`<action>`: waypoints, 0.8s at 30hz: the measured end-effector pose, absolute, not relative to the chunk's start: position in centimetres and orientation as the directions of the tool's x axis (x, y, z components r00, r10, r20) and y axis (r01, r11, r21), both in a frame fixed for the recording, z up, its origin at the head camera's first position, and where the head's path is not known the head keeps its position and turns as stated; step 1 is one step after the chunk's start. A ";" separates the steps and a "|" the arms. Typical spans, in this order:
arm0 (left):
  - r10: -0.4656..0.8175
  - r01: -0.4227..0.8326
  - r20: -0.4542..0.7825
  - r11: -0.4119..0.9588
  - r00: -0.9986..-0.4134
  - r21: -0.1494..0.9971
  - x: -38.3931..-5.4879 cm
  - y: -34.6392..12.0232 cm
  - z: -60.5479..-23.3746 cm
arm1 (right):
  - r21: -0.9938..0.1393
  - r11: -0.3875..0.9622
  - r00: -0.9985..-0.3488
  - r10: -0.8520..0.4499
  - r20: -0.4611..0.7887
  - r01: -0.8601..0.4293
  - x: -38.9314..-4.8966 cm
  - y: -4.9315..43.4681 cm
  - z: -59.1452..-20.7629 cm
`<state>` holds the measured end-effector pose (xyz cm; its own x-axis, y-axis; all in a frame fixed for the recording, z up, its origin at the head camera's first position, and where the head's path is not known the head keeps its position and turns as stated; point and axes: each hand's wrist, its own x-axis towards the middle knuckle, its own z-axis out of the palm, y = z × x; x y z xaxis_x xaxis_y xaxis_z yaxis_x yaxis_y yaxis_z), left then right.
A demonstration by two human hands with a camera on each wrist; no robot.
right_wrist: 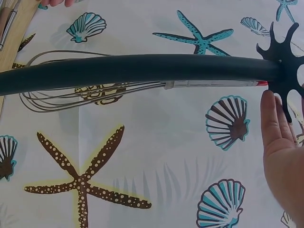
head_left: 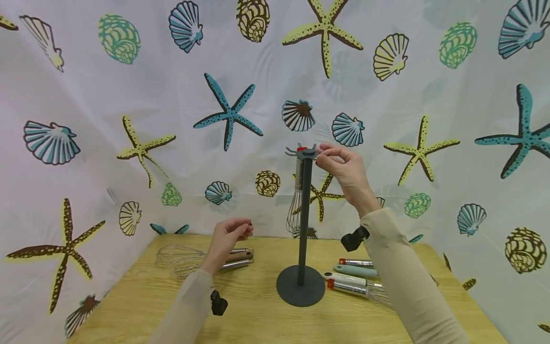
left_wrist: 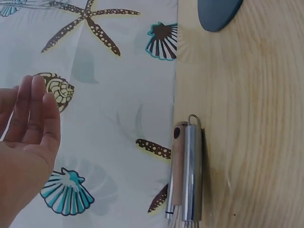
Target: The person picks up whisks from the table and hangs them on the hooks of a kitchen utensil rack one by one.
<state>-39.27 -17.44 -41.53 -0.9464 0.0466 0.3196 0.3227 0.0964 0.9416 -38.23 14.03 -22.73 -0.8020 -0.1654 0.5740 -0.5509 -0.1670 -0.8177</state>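
Observation:
A dark grey utensil stand (head_left: 304, 224) rises from a round base, with a ring of curved hooks at its top. My right hand (head_left: 345, 174) pinches one hook on the right side of that ring; in the right wrist view its thumb is hidden. From a hook at the back hangs a whisk (right_wrist: 142, 87) with a silver, red-ended handle, wires down, partly behind the post. My left hand (head_left: 227, 239) hovers left of the stand, its fingers loosely bent and holding nothing. Below it, several whisks (head_left: 185, 260) lie on the table, handles pointing right.
Right of the base, several utensils lie on the wooden table (head_left: 258, 315), partly under my right forearm: a red-ended whisk (head_left: 350, 287), one with a white handle (head_left: 343, 278) and one with a pale green handle (head_left: 354, 271). A shell-and-starfish printed curtain (head_left: 275, 71) surrounds the table.

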 end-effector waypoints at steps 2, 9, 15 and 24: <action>0.055 0.311 0.307 0.107 -0.950 0.944 -39.4 -17.8 -42.1 | -0.821 -0.171 -0.804 -0.169 0.570 -0.545 -38.2 14.1 -22.7; 0.081 0.239 0.228 0.163 -0.970 0.957 -39.7 -19.1 -44.2 | -0.818 -0.202 -0.803 -0.170 0.571 -0.538 -38.3 13.8 -22.9; 0.039 0.162 0.158 0.108 -0.987 0.981 -39.8 -20.4 -45.8 | -0.811 -0.211 -0.797 -0.167 0.580 -0.546 -38.5 13.6 -22.9; 0.024 0.146 0.144 0.109 -0.989 0.983 -39.9 -21.1 -47.2 | -0.804 -0.250 -0.798 -0.150 0.583 -0.540 -38.4 13.9 -23.0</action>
